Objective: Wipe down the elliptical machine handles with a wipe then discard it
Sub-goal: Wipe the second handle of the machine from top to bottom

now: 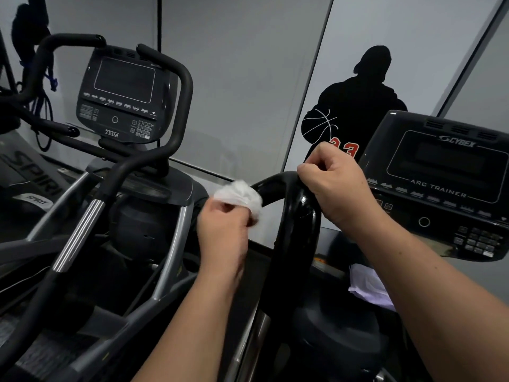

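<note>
A crumpled white wipe [242, 195], soft and creased, is pinched in the curled fingers of the left hand [224, 224] and is pressed against the curved black handle [292, 213] just to that hand's right. The handle is a thick, glossy tube, bent in a smooth arc, with a sheen on its upper bend. Its top is gripped by the right hand [334, 186], the fingers being wrapped round the tube. Just right of the right hand a dark, matte plastic console [440, 186] is seen, marked "CYBEX" and "ARC TRAINER", with a blank rectangular screen and small keypad buttons. Below the right forearm a pale, crinkled sheet [367, 285] is seen lying on the machine; its kind cannot be told. Left of the left hand a second machine is seen, with a console marked "750A" [121, 97], matte black bent handlebars and a ribbed silver metal grip [80, 232].
</note>
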Action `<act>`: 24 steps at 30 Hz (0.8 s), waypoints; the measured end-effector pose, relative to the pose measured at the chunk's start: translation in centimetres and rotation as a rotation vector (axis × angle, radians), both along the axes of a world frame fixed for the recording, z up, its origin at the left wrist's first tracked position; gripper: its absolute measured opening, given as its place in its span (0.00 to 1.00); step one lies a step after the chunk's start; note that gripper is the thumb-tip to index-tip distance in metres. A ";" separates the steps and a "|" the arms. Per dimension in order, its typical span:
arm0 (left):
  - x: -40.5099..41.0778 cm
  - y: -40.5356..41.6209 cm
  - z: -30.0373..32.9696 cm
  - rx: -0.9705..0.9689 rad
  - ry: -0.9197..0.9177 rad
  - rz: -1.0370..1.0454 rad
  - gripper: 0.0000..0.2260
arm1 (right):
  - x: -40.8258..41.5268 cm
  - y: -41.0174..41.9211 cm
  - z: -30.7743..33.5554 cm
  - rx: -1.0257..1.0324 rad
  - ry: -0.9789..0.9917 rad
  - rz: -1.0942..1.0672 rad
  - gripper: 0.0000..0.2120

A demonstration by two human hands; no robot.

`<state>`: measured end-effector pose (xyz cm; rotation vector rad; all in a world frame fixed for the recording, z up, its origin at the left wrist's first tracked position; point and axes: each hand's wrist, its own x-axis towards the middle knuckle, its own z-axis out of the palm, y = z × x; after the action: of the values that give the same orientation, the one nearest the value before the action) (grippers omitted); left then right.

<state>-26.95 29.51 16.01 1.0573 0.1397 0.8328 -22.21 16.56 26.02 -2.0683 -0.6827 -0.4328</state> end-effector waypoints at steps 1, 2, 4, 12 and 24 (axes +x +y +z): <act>0.2 0.7 0.0 0.214 0.114 0.187 0.07 | 0.0 0.0 0.0 0.001 0.002 -0.002 0.05; 0.2 1.1 0.3 0.409 0.230 0.341 0.06 | 0.0 0.0 0.0 0.002 0.005 -0.003 0.05; 0.8 0.9 0.9 0.645 0.247 0.432 0.04 | -0.1 0.0 0.0 0.008 0.009 -0.002 0.04; 1.8 2.4 -0.1 0.978 0.296 0.637 0.03 | -0.3 0.0 0.0 -0.009 0.001 -0.014 0.04; 1.1 0.6 0.5 0.951 0.251 0.515 0.06 | -0.3 0.0 0.0 -0.021 0.000 -0.023 0.04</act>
<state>-25.81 30.07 16.53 2.0774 0.2434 1.2724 -22.49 16.54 26.07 -2.0972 -0.6667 -0.4405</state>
